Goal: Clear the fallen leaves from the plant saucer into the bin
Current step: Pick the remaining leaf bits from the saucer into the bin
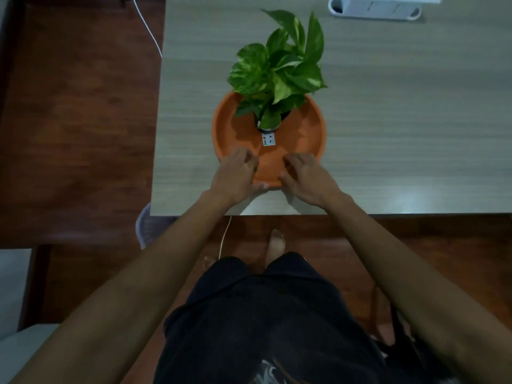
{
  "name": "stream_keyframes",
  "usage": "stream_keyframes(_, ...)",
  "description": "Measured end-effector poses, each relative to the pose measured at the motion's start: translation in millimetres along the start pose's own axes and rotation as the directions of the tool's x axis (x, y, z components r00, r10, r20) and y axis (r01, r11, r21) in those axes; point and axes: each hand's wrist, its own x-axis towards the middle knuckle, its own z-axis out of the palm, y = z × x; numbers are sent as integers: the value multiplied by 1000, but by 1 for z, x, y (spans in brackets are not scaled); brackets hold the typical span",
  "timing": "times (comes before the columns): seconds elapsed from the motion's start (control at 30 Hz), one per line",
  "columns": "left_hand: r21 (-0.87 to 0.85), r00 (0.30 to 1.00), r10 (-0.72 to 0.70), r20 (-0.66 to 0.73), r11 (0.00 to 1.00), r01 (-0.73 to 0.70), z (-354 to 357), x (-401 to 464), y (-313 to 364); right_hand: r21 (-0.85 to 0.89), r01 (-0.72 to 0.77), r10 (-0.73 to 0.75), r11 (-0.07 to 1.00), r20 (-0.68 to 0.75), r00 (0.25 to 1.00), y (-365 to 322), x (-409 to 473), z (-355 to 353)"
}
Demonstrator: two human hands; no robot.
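A round orange plant saucer (304, 139) sits on the table with a small dark pot (273, 128) of green variegated leaves (277, 70) standing in its far half. My left hand (238, 176) rests on the near left rim. Its fingers curl down into the saucer and its thumb lies along the outer edge. A sliver of green leaf (256, 169) shows at its fingertips. My right hand (307, 176) is on the near right rim, fingers bent into the saucer. Whatever is under either palm is hidden. A pale mesh bin (142, 227) pokes out below the table's near left corner.
The grey wood-grain table (401, 134) ends just in front of my hands. A white holder (374, 9) stands at the far right edge. A white cable (146, 26) runs down the dark wooden floor on the left. My legs and a bare foot (275, 242) are below.
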Motion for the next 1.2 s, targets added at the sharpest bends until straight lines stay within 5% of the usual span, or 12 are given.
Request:
stream_keyframes(0.17,72,998,23,56,997,-27,8,-4,6,-110,102,-93,989,80,992,14,-4,8)
stream_keyframes(0.43,25,998,0,69,1000,-2,3,-7,11,-81,190,-193,978,-21,981,22,-4,14)
stream_keyframes(0.63,-133,994,33,104,991,-19,-6,-6,3,29,146,-146,989,-9,989,20,-4,6)
stream_keyframes(0.9,-303,1000,1,-22,953,-8,-9,-13,-10,155,76,-75,985,-12,997,9,-5,-1)
stream_keyframes(1.03,-586,959,-232,-163,805,95,-14,-23,-18,288,50,-26,956,-86,996,-8,-6,-8)
stream_keyframes(1.2,-788,888,-436,-150,594,159,-22,-49,-47,351,100,-30,931,-202,979,-59,0,-9)
